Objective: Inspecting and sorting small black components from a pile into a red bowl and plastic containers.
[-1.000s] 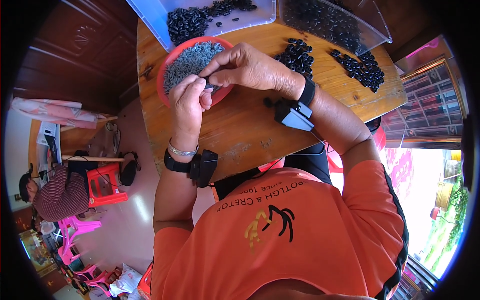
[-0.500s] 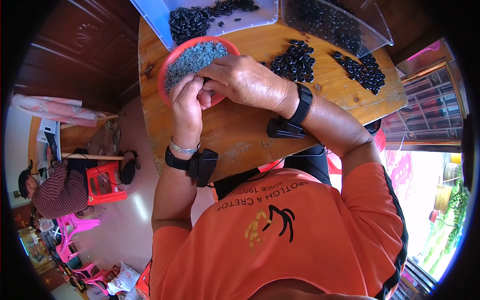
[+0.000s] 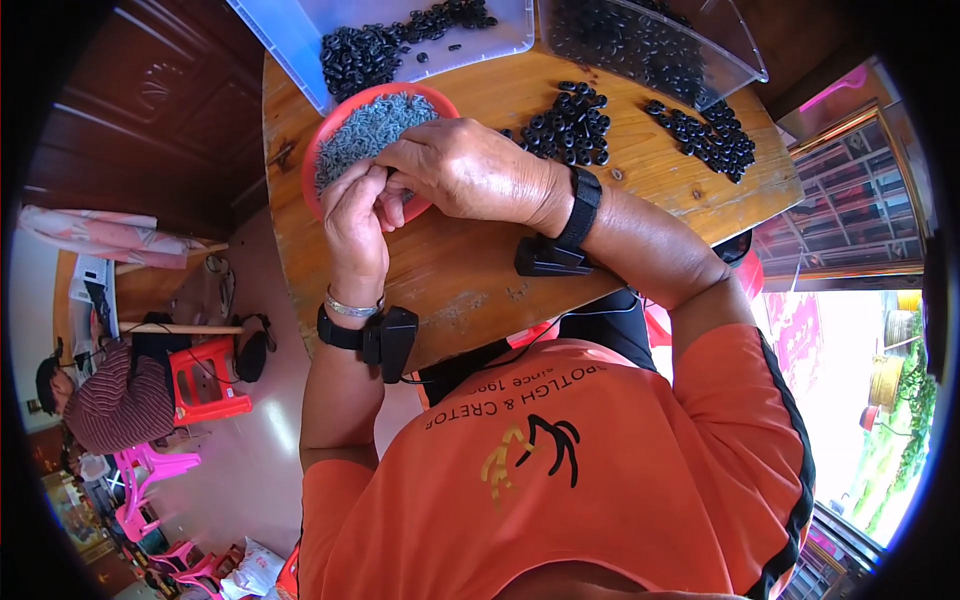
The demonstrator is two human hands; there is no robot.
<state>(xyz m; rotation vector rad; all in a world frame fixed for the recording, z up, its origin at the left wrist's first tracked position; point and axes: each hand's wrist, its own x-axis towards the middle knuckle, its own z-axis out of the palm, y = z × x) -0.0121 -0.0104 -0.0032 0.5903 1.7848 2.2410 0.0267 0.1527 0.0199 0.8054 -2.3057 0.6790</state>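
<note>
My left hand (image 3: 355,225) and my right hand (image 3: 475,172) meet at the fingertips over the near side of a red-orange bowl (image 3: 440,98). Both are closed, fingers pinched together; whatever sits between them is too small and covered to name. The bowl holds a heap of small grey screw-like pieces (image 3: 365,132). To the right of my right hand lies a pile of small, round black pieces with holes (image 3: 575,125). Another pile of similar black pieces (image 3: 715,140) is farther right. Each wrist wears a black strap with a box-shaped device.
Behind the bowl stands a translucent bin (image 3: 285,40) with black pieces inside. A clear bin (image 3: 750,60) of black pieces is at the back right. The wooden table (image 3: 450,285) has a curved edge. At left, a person in a striped top (image 3: 125,400) is beside a red stool (image 3: 205,385).
The whole view has shifted slightly, so the table and hands appear a little farther left. My hands stay joined at the bowl; a dark bit glimpsed between the fingertips earlier is now hard to see.
</note>
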